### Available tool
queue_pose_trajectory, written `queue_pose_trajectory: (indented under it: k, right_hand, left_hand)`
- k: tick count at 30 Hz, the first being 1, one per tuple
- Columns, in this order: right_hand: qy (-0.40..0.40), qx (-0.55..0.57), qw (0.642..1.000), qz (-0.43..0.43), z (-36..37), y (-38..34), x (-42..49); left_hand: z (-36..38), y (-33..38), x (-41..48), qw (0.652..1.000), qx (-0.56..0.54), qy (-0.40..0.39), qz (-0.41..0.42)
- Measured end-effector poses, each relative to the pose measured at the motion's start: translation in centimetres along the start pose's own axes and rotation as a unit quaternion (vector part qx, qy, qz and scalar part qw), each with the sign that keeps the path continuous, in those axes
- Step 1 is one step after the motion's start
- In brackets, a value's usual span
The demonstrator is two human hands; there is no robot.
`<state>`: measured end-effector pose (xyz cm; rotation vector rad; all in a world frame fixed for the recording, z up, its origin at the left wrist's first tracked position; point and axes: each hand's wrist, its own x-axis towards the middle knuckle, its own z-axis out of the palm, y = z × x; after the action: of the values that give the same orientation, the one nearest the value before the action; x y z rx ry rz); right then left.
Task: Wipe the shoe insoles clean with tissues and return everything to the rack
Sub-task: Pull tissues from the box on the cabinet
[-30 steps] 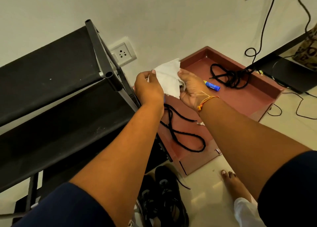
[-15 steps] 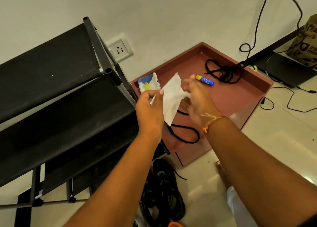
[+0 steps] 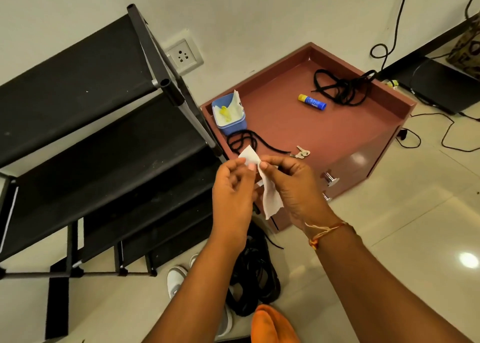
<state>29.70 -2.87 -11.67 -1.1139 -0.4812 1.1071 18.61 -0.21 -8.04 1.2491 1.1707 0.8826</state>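
Views: one, worn on the person's head.
Direction: forward and steeply down, toward the foot of the wall [image 3: 259,18] and the floor [image 3: 415,226].
Range: close; left hand [image 3: 231,187] and right hand [image 3: 291,184] at frame centre.
Coverage: shoe rack [image 3: 104,124] at left, bench [image 3: 311,127] at right.
Lens: wide-angle.

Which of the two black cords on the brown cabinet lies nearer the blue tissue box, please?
The coiled cord at front left, just below the box; the other tangle sits far back, beside the blue glue stick.
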Motion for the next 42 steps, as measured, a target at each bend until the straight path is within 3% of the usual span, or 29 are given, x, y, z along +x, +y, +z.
queue_pose_trajectory:
  k: [5, 12, 20, 24, 32, 42]
  right_hand:
    - [-0.054, -0.043, 0.994, -0.090, 0.4, -0.4, 0.7]
    - [-0.054, -0.019, 0.995, -0.083, 0.4, 0.3, 1.7]
    - [-0.033, -0.094, 0.986, -0.133, 1.1, 0.9, 2.2]
    - [0.011, -0.048, 0.995, -0.090, 1.3, 0.7, 2.0]
    - [0.051, 0.058, 0.997, -0.010, 1.2, 0.7, 2.7]
    - [0.124, 0.262, 0.954, 0.073, 0.6, -0.3, 3.7]
  left_hand:
    - [-0.1, 0.8, 1.8, 0.999, -0.004, 0.031, -0.009]
    - [-0.2, 0.7, 2.6, 0.998, -0.033, 0.047, -0.025]
    - [0.0, 0.6, 3.1, 0.996, -0.076, 0.042, -0.034]
    - [0.0, 0.5, 3.1, 0.987, -0.133, 0.073, -0.060]
    - [-0.2, 0.0, 3.4, 0.980, -0.139, 0.117, -0.080]
    - [-1.0, 0.4, 3.2, 0.944, -0.272, 0.154, -0.106]
